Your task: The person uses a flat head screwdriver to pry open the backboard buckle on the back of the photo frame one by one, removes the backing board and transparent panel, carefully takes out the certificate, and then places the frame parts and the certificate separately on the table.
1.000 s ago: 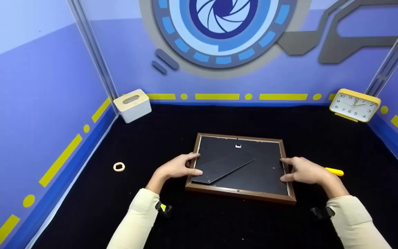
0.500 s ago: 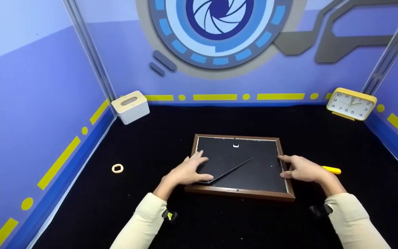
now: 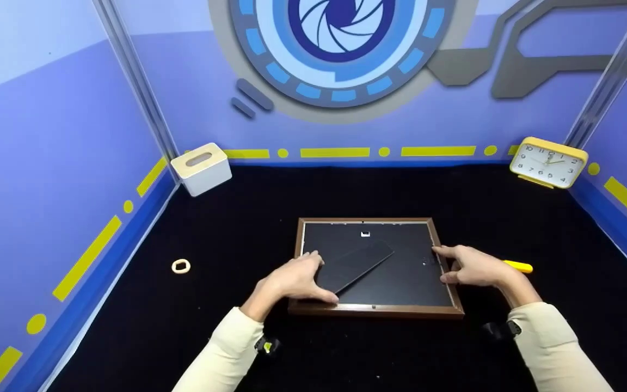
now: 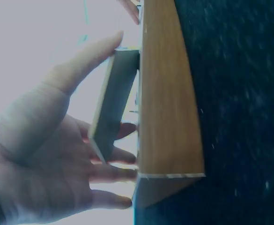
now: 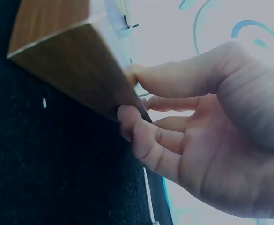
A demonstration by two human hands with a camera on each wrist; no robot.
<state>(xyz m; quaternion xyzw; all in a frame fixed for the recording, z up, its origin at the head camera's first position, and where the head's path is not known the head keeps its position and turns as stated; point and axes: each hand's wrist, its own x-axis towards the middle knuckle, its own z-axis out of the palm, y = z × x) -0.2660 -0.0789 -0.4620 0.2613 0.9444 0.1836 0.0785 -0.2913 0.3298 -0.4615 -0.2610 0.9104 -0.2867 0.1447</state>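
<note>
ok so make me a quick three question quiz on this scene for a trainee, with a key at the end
1. True or false: the picture frame has its back side facing up.
2. Fill the gap: a yellow-rimmed ___ stands near the far right corner.
3. Which of these is nearest the right grip: a) tissue box, b) pale ring, c) yellow object?

Key:
1. True
2. clock
3. c

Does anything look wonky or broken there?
Nothing looks broken. The brown frame lies back up, and its black stand slants across it, which looks wonky but may be normal. Tiny pale specks show on the dark tabletop.
</note>
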